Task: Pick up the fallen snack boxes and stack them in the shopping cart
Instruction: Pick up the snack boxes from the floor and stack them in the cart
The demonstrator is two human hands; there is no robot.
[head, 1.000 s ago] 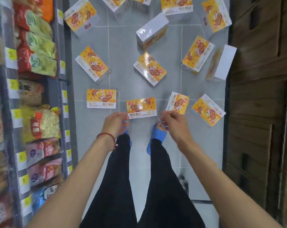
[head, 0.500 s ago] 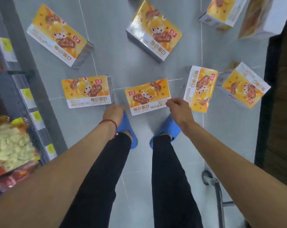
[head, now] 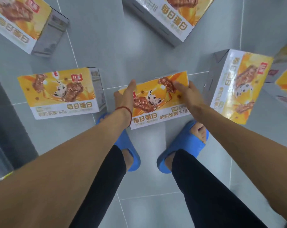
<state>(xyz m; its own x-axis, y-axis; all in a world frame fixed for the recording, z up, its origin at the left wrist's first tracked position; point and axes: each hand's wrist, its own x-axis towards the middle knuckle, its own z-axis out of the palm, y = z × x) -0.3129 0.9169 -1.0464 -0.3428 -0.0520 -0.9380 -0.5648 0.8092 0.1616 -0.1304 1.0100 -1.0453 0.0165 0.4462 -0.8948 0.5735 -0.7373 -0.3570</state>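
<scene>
Two hands on one carton: middle snack box (head: 155, 100), printed face up, just ahead of the toes on the grey tile floor (head: 106, 40), taken at both short ends. Left hand (head: 125, 96) at the box's left end, one finger stretched along the printed top, the rest bent down over the edge, a red string bracelet (head: 126, 111) round the wrist. Right hand (head: 188, 92) at the right end, thumb laid on the top face, fingers curled round the side and out of sight beneath. Box thus clasped between the two palms, its near long edge overlapping the front of the left slipper (head: 123, 145) from this angle; lifted or flat on the tiles, impossible to say. Right slipper (head: 187, 142) blue as well, just below the box's right corner, black trouser legs (head: 103, 186) behind both. Five more cartons scattered around: left box (head: 62, 94), close by, parallel to the held one and apart from it; right box (head: 238, 86), turned lengthwise away, near the right hand's knuckles without touching; far-right box (head: 285, 83), cut off by the frame; upper-left box (head: 21, 18) and upper-centre box (head: 172, 15) along the top. Dark shelf base (head: 6, 112) down the left border.
</scene>
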